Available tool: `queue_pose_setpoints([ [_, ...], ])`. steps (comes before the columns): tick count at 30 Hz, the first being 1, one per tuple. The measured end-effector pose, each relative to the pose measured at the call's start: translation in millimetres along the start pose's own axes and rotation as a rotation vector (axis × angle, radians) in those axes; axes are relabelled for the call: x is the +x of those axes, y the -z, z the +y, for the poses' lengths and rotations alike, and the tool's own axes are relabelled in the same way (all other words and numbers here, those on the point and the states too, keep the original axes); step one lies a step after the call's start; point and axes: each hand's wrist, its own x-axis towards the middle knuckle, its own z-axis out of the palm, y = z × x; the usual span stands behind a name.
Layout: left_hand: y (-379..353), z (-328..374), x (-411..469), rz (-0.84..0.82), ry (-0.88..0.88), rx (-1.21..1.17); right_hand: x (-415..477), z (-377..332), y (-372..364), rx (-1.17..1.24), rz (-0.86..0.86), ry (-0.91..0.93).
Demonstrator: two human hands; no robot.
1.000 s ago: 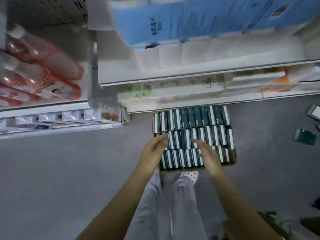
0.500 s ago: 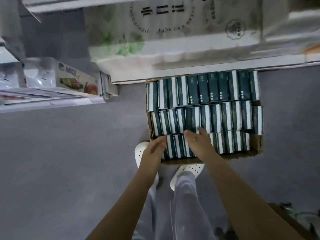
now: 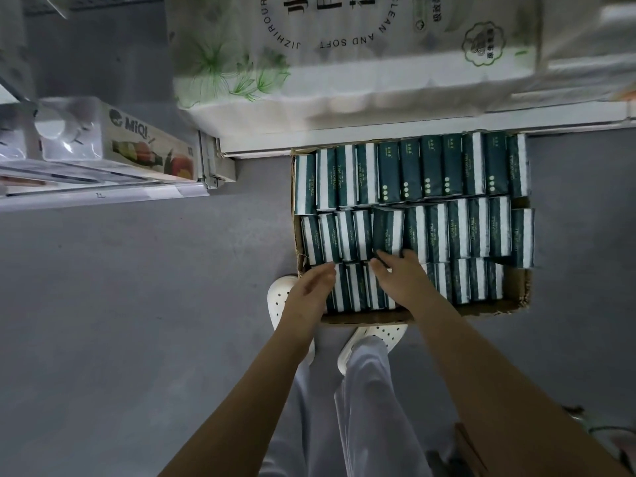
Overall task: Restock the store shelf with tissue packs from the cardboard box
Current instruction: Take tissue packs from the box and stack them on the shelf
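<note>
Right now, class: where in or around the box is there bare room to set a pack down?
Bare floor stretches left of the cardboard box and again on its right. Inside, only the near right corner shows bare cardboard. Elsewhere tissue packs stand tightly packed, most crowded near left, where the left hand and right hand reach in.

Tissue packs (image 3: pixel 457 232) in cardboard box (image 3: pixel 364 318)

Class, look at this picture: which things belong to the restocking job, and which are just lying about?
Job: cardboard box, tissue packs, store shelf, left hand, right hand.
Lying about: MIQI box, large white roll pack marked CLEAN AND SOFT.
</note>
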Motion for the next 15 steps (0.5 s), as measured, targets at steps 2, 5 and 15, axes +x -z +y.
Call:
queue_pose_setpoints([
  [2,-2,1,3,0.008,0.011,-0.006,0,0,1,-0.030,0.108,0.079],
  [5,-6,2,5,0.029,0.060,-0.048,-6,2,3,0.053,0.292,0.194],
  [15,-24,10,8,0.063,0.105,-0.204,-45,13,22,0.851,-0.056,0.046],
])
